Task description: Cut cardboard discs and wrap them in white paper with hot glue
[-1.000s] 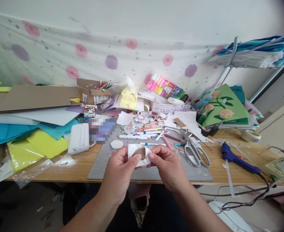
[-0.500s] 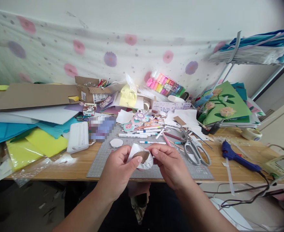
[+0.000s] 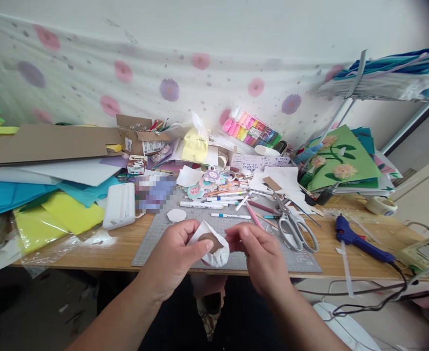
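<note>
Holding white paper (image 3: 219, 258) with a brown cardboard piece (image 3: 211, 238) on it above the near part of the cutting mat (image 3: 146, 256), pinched in the left hand (image 3: 174, 256), one paper corner pointing toward the mat's far side, the cardboard's visible long axis slanting from far left to near right. Curling the right hand (image 3: 263, 253) beside the paper, contact or pinch impossible to tell. Farther out, seeing scissors (image 3: 284, 212) on the mat's right part, a blue glue gun (image 3: 360, 240) beyond its right edge.

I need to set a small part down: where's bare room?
Bare tabletop shows between the white case and grey mat, and in a narrow strip between the scissors and blue glue gun. Beyond the left hand and right hand, pens crowd the mat.
</note>
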A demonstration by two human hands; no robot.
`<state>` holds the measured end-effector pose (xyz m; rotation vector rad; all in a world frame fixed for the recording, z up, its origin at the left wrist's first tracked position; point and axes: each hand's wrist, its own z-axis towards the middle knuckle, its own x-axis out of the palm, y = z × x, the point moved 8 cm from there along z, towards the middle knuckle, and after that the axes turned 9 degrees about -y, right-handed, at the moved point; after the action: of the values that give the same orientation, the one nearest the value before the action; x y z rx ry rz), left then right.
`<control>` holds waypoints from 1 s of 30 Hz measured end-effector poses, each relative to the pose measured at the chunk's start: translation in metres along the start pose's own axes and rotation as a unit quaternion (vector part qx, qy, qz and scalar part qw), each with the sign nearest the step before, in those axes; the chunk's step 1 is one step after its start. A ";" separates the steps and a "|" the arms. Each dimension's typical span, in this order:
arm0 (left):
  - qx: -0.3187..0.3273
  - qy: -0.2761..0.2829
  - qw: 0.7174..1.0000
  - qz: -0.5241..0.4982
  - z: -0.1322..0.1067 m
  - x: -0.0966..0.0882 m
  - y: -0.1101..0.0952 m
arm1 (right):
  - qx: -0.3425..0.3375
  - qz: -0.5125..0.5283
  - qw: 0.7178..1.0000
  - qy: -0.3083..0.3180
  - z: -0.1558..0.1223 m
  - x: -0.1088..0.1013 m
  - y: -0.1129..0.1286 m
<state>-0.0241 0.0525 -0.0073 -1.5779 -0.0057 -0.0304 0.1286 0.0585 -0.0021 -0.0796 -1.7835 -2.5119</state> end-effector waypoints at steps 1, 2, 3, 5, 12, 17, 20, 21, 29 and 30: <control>0.005 0.006 1.000 0.012 0.000 0.001 -0.002 | 0.058 0.031 0.998 0.005 0.000 0.003 -0.009; 0.010 0.011 1.000 0.024 -0.001 0.002 -0.004 | 0.092 0.040 0.995 0.023 0.000 0.007 -0.015; 0.014 0.013 0.999 0.037 -0.001 0.003 -0.006 | 0.104 0.029 0.993 0.041 0.000 0.011 -0.016; 0.018 0.004 0.998 0.064 -0.003 0.004 -0.009 | 0.079 -0.031 0.995 0.051 0.001 0.013 -0.011; 0.025 -0.031 0.996 0.075 -0.004 0.002 -0.010 | -0.122 -0.203 0.971 0.012 -0.001 0.012 0.024; 0.012 -0.002 0.993 0.120 -0.006 0.009 -0.008 | 0.068 -0.002 0.996 0.052 0.002 0.018 -0.004; 0.025 -0.022 0.984 0.176 -0.005 0.007 -0.014 | 0.109 -0.003 0.992 0.066 0.001 0.021 -0.009; 0.029 -0.026 0.980 0.194 -0.004 0.007 -0.015 | 0.102 -0.027 0.992 0.067 0.001 0.021 -0.008; 0.007 -0.039 0.999 -0.004 -0.005 0.012 -0.007 | 0.058 -0.031 0.997 -0.035 0.007 0.005 -0.003; -0.005 -0.026 0.998 -0.057 -0.006 0.016 -0.004 | 0.051 -0.013 0.997 -0.062 0.007 0.002 -0.003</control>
<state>-0.0082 0.0458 -0.0034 -1.5858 -0.1370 -0.0788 0.1265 0.0663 -0.0029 -0.2122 -1.9672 -2.4802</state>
